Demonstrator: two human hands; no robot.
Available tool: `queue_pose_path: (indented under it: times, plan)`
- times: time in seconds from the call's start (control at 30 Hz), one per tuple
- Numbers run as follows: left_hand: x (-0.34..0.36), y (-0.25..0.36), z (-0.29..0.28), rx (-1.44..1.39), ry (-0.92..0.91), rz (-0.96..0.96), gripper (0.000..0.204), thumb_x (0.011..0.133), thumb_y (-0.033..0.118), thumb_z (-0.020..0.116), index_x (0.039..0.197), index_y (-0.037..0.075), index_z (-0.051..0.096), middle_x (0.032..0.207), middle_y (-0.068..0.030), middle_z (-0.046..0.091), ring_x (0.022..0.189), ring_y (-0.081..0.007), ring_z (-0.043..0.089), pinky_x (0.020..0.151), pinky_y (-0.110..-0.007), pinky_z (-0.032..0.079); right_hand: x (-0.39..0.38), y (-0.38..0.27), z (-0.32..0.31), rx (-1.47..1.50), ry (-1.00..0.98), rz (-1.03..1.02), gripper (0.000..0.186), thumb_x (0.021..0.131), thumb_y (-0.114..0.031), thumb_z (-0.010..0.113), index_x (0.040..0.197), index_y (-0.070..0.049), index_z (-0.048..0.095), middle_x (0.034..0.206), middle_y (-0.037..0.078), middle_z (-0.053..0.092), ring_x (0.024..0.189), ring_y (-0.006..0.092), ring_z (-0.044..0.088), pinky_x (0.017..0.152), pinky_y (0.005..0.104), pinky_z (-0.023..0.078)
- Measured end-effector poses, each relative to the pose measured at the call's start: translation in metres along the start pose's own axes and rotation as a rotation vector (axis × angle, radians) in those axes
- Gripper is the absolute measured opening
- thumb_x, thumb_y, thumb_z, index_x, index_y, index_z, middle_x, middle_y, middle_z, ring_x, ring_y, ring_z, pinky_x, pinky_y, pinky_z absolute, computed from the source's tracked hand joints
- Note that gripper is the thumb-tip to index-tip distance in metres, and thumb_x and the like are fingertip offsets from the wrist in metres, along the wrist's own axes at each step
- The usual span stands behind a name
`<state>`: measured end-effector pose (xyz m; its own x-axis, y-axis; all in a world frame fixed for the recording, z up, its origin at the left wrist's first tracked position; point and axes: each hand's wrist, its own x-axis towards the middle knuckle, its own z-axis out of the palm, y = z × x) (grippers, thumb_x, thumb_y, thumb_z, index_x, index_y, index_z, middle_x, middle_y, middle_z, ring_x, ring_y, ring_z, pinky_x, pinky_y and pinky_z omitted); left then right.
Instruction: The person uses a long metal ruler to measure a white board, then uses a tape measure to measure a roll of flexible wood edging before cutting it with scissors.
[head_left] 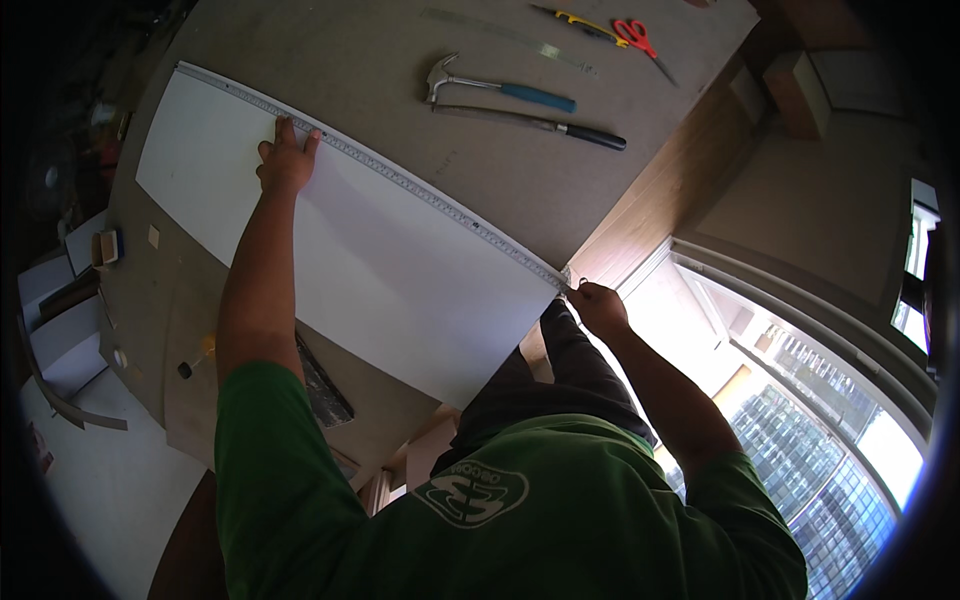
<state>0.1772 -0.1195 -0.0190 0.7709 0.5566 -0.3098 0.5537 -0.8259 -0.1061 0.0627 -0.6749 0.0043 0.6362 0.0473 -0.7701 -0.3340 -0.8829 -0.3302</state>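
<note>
With an open left hand (pixel 287 163), steadying the long grey ruler (pixel 398 178) along the far edge of the white board (pixel 400 270). Judged as a measuring or lining-up step, calling next for a flat, slip-free hold. Pointing lengthwise along that edge, slanting from upper left down to lower right. There, with a curled right hand (pixel 600 308), possibly pinching the ruler's end; too much glare to tell.

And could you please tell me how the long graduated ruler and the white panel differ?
The ruler is a narrow strip, while the panel is much wider. The ruler is grey with graduation marks; the panel looks plain white. The ruler lies on top, along the panel's far edge; the panel lies beneath it, on the table. Both are long and slant the same way.
</note>
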Motion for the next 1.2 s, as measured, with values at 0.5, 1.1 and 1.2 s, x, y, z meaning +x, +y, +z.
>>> queue_pose_path:
  times: [0.5,1.1,1.2]
  plan:
    - [0.001,0.008,-0.011,-0.125,-0.024,0.004,0.073,0.096,0.054,0.048,0.153,0.016,0.023,0.161,0.0021,0.021,0.129,-0.0312,0.042,0.101,-0.05,0.044,0.006,0.004,0.004,0.025,-0.042,-0.096,0.028,0.089,-0.031,0.051,0.1,-0.011,0.068,0.095,0.017,0.069,0.093,0.0348,0.066,0.083,0.0422,0.052]
    - [-0.039,0.001,-0.065,-2.031,0.031,-0.334,0.041,0.103,0.034,0.046,0.13,0.002,0.048,0.112,-0.012,0.062,0.101,-0.0229,0.06,0.094,-0.037,0.045,-0.086,0.08,-0.082,-0.118,-0.261,-0.431,0.028,0.095,-0.031,0.051,0.101,-0.01,0.069,0.096,0.011,0.069,0.092,0.0289,0.065,0.087,0.0377,0.052]
    - [-0.034,-0.001,-0.087,-2.014,0.095,-0.324,0.039,0.104,0.033,0.045,0.127,0.002,0.051,0.108,-0.0107,0.062,0.1,-0.0223,0.06,0.094,-0.036,0.045,-0.102,0.103,-0.104,-0.055,-0.243,-0.158,0.026,0.094,-0.03,0.053,0.102,-0.011,0.07,0.095,0.01,0.07,0.091,0.0276,0.066,0.087,0.0368,0.052]
